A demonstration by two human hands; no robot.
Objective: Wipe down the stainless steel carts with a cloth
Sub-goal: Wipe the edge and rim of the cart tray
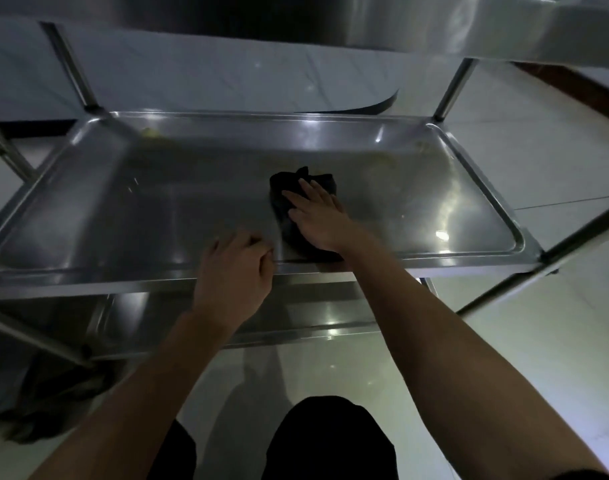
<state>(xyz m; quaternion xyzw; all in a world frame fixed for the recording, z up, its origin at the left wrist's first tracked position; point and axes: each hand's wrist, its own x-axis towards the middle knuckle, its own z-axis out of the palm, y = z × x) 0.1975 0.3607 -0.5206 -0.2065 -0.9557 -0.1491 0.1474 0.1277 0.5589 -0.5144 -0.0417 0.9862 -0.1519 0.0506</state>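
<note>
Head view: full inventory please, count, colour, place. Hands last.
cart shelf: 1, stainless steel, rimmed tray, centre
lower shelf: 1, steel, beneath the tray shelf
cart posts: several, steel, at the shelf corners
cloth: 1, black, on the shelf right of centre
yellowish residue: smears, far edge of the shelf
dark fabric: 1, floor at lower left
left hand: curled over the shelf's near rim
right hand: flat, pressing the cloth
</note>
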